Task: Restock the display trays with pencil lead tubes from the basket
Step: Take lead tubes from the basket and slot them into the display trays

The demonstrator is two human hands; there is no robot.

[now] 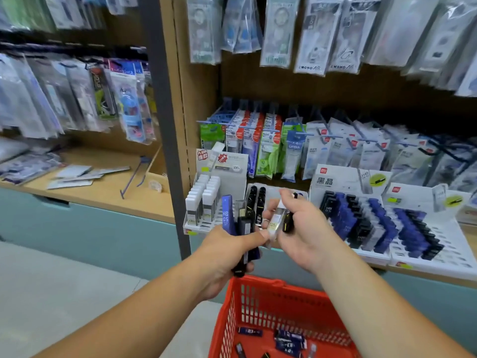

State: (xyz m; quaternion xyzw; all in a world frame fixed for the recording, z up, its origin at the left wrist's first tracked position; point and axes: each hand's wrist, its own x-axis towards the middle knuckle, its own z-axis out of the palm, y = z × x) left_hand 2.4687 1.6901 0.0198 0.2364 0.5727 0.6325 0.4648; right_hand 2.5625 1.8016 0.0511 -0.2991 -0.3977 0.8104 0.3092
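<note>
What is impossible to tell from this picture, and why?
Head view only.
Tube count in the left hand: its grip covers the bundle.
Tubes remaining in the red basket: cut off by the bottom edge.
Black-tube tray: partly hidden behind the right hand and its clear tube.
Print on hanging packets: blurred.

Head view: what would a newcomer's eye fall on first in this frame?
Centre frame, the left hand grips a bunch of lead tubes; the right hand holds a clear tube and a black one. Below sits the red basket with loose tubes inside; display trays stand at right.
</note>
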